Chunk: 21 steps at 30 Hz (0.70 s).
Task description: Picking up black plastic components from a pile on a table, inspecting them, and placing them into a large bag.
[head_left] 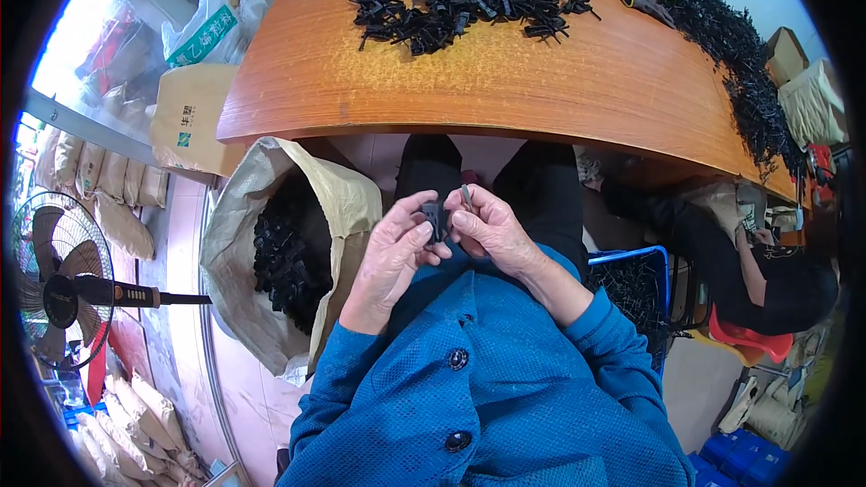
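Note:
In front of my lap, my left hand [393,252] pinches a small black plastic part [435,220] between thumb and fingers. Close beside it my right hand [498,234] is closed on a thin, dark grey strip [466,196], which stands up above the thumb; its kind is too small to tell. The two hands are almost touching. To the left stands an open woven sack [347,189] with several black plastic parts [289,252] inside. On the wooden table [505,90] ahead lies a loose heap of similar black parts [451,9].
A second, long pile of black parts [735,63] runs along the table's right side. A blue-framed container [631,257] of black parts stands right of my legs. Beyond it another person [767,280] sits by a red stool [744,335]. A fan [68,293] stands far left.

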Each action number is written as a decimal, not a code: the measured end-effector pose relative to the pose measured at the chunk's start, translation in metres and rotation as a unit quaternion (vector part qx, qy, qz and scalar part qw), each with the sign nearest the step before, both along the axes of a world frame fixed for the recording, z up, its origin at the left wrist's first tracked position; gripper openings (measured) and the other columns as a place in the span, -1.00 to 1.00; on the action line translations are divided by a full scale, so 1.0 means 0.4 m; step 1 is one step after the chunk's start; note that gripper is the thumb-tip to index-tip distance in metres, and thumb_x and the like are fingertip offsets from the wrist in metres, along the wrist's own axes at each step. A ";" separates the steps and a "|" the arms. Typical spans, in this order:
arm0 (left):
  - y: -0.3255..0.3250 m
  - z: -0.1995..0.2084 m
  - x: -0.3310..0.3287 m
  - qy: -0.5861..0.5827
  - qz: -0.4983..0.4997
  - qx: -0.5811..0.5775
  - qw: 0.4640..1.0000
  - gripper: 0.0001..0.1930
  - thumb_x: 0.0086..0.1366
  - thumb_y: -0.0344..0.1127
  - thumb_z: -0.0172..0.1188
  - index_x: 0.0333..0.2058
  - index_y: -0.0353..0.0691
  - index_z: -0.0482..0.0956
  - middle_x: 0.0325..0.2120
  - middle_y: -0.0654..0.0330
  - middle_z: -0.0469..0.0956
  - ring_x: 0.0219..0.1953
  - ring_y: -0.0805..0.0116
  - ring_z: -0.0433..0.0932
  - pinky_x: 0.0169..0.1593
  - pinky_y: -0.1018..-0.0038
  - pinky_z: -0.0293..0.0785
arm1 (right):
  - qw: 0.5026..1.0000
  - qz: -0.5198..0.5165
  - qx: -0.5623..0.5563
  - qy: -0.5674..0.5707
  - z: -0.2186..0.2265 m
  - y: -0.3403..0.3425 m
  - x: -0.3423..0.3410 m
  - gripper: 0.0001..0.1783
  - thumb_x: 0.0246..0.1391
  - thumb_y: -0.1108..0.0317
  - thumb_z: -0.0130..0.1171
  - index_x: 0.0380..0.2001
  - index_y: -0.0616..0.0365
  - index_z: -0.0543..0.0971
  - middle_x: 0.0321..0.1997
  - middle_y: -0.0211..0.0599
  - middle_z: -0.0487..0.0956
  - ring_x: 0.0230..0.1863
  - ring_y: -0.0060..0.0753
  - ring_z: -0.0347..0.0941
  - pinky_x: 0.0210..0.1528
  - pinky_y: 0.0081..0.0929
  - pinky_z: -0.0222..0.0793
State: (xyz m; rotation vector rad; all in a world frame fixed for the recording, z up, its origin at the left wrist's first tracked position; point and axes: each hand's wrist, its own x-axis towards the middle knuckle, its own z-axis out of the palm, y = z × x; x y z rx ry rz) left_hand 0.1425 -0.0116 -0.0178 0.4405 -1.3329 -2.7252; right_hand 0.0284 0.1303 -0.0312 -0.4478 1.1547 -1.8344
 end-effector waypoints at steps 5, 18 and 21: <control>0.021 -0.001 -0.002 -0.009 -0.027 -0.005 1.000 -0.57 0.29 -0.36 0.12 0.13 -0.20 0.34 -0.34 0.21 0.52 -0.42 0.46 0.56 -0.38 0.67 0.47 | 0.997 0.068 0.020 -0.036 -0.020 0.011 -0.010 -0.81 0.20 0.20 0.12 -0.28 0.07 0.46 -0.61 -0.60 0.38 -0.71 -0.83 0.12 -0.70 -0.79 -0.04; 0.057 0.000 -0.012 -0.020 -0.021 -0.395 0.918 -0.59 0.24 -0.61 -0.01 0.07 -0.29 0.25 -0.27 0.18 0.50 -0.43 0.55 0.50 -0.40 0.64 0.48 | 0.992 0.045 0.065 0.097 -0.017 0.012 0.008 -0.80 0.26 0.25 0.02 -0.33 0.15 0.46 -0.52 -0.57 0.42 -0.54 -0.79 0.21 -0.52 -0.73 0.14; 0.034 -0.012 -0.008 -0.011 0.006 -0.360 0.933 -0.60 0.23 -0.63 -0.03 0.05 -0.28 0.23 -0.36 0.20 0.43 -0.39 0.55 0.48 -0.40 0.62 0.50 | 0.991 0.086 0.081 0.056 0.008 0.023 0.011 -0.74 0.31 0.21 -0.08 -0.33 0.16 0.44 -0.52 -0.55 0.40 -0.51 -0.75 0.25 -0.51 -0.70 0.18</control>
